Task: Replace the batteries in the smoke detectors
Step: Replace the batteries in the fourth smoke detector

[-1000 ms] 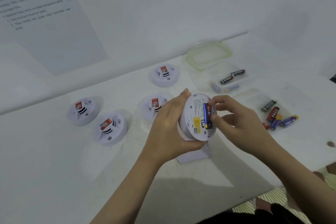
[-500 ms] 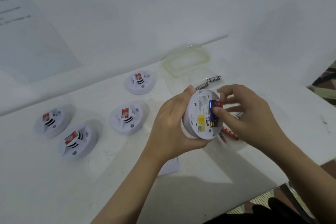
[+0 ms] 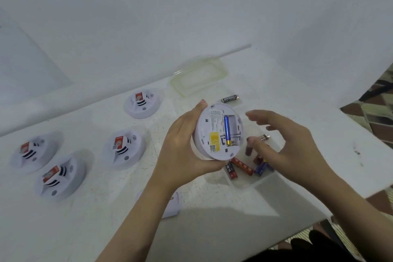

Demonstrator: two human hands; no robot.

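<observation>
Leftward, four spare detectors (image 3: 124, 149); left hand (image 3: 182, 149) fingers (image 3: 201, 104) grip open detector (image 3: 214, 132); right hand (image 3: 291, 144) fingers (image 3: 257, 115) spread, empty, above loose batteries (image 3: 242, 166).

Cool, flat indoor light; soft detail throughout.
The held smoke detector (image 3: 219, 132) is evenly lit and reasonably sharp. Just right of it, the right hand (image 3: 282, 147) has motion-smeared fingertips. Below it a broad soft shadow crosses the table (image 3: 106, 229). Far from it, near the frame edges, straight lines bow.
</observation>
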